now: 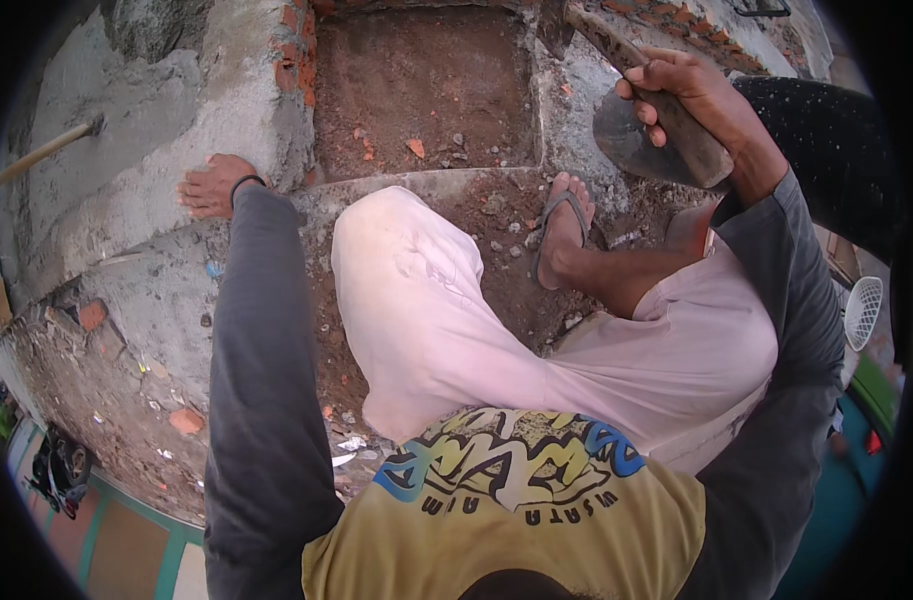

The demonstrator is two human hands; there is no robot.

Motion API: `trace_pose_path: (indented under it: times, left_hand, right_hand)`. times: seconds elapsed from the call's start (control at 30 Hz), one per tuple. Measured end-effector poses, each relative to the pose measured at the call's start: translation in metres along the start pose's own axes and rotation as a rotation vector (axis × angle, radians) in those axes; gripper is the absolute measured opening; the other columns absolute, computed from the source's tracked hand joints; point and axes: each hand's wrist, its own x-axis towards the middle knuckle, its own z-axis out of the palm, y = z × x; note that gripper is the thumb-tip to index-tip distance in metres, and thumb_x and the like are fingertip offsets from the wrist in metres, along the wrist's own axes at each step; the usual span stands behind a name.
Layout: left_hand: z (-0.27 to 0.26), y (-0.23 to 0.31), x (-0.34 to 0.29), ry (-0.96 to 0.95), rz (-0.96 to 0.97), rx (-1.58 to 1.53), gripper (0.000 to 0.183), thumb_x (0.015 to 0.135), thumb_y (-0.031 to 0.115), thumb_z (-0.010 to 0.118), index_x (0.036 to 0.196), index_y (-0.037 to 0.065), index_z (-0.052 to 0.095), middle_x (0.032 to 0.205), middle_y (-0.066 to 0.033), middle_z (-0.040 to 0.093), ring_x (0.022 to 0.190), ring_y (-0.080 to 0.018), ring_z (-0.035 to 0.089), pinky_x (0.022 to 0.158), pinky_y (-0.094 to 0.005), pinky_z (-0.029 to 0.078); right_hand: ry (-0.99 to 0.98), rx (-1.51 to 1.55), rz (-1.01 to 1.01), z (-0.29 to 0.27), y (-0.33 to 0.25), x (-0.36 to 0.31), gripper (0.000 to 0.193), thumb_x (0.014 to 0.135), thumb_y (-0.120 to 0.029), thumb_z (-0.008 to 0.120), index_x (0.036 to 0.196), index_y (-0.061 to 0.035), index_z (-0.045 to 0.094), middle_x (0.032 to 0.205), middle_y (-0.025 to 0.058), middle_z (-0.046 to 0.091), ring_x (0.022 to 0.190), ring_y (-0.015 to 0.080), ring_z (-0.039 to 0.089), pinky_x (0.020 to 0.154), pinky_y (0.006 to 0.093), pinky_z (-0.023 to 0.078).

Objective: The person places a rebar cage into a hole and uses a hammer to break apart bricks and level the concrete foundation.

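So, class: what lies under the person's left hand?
The left hand rests flat on a grey cement-covered wall top, with red brick exposed at the edge beside it. The patch directly beneath the palm is covered.

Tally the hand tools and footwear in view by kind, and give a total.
Trowels: 1, the trowel gripped in the right hand
Long wooden handles: 1, the wooden handle at the far left, away from the left hand pressed flat on the cement wall
Sandals: 1, the sandal on the foot
Total: 3
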Motion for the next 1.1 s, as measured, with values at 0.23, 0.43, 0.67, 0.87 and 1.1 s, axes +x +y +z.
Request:
trace_pose_path:
  times: [0.23, 0.43, 0.67, 0.87, 1.1]
  left_hand:
    - [-0.001, 0.003, 0.000, -0.020, 0.021, -0.005, 0.055, 0.094, 0.036, 0.032, 0.140, 0.005, 0.030, 0.151, -0.0136, 0.021, 0.141, -0.0282, 0.013, 0.116, -0.0426, 0.010]
    - [0.005, -0.005, 0.007, 0.022, 0.021, -0.013, 0.056, 0.093, 0.035, 0.034, 0.140, 0.005, 0.031, 0.150, -0.0141, 0.021, 0.141, -0.0288, 0.014, 0.115, -0.0425, 0.011]
    - [0.011, 0.002, 0.004, 0.029, 0.024, 0.004, 0.057, 0.093, 0.037, 0.034, 0.140, 0.005, 0.031, 0.150, -0.0143, 0.022, 0.141, -0.0292, 0.016, 0.115, -0.0432, 0.011]
    - [0.012, -0.006, 0.010, 0.036, 0.020, 0.023, 0.058, 0.094, 0.039, 0.031, 0.141, 0.005, 0.030, 0.152, -0.0125, 0.020, 0.142, -0.0267, 0.013, 0.115, -0.0422, 0.009]
    - [0.000, 0.007, -0.003, -0.088, -0.005, 0.048, 0.058, 0.095, 0.038, 0.028, 0.144, 0.006, 0.023, 0.153, -0.0130, 0.014, 0.142, -0.0280, 0.009, 0.117, -0.0428, 0.006]
  right_hand:
    - [-0.014, 0.014, 0.130, -0.010, 0.014, 0.009, 0.015, 0.091, -0.012, 0.051, 0.097, 0.0024, 0.050, 0.087, 0.0077, 0.059, 0.059, 0.0068, 0.053, 0.046, 0.0213, 0.049]
    - [0.020, 0.095, 0.249, 0.013, 0.019, 0.010, 0.013, 0.091, -0.011, 0.049, 0.094, 0.0014, 0.050, 0.087, 0.0082, 0.060, 0.059, 0.0075, 0.053, 0.046, 0.0219, 0.049]
    - [-0.038, 0.006, 0.203, -0.006, 0.015, 0.011, 0.015, 0.091, -0.010, 0.049, 0.098, 0.0024, 0.050, 0.086, 0.0080, 0.060, 0.059, 0.0079, 0.053, 0.046, 0.0233, 0.049]
    - [0.012, 0.023, 0.172, 0.001, 0.016, 0.005, 0.017, 0.091, -0.009, 0.049, 0.102, 0.0031, 0.049, 0.086, 0.0077, 0.059, 0.059, 0.0083, 0.053, 0.046, 0.0238, 0.048]
    - [0.009, 0.054, 0.246, -0.007, 0.024, -0.013, 0.027, 0.090, -0.008, 0.049, 0.112, 0.0065, 0.048, 0.085, 0.0075, 0.058, 0.058, 0.0083, 0.052, 0.045, 0.0231, 0.047]
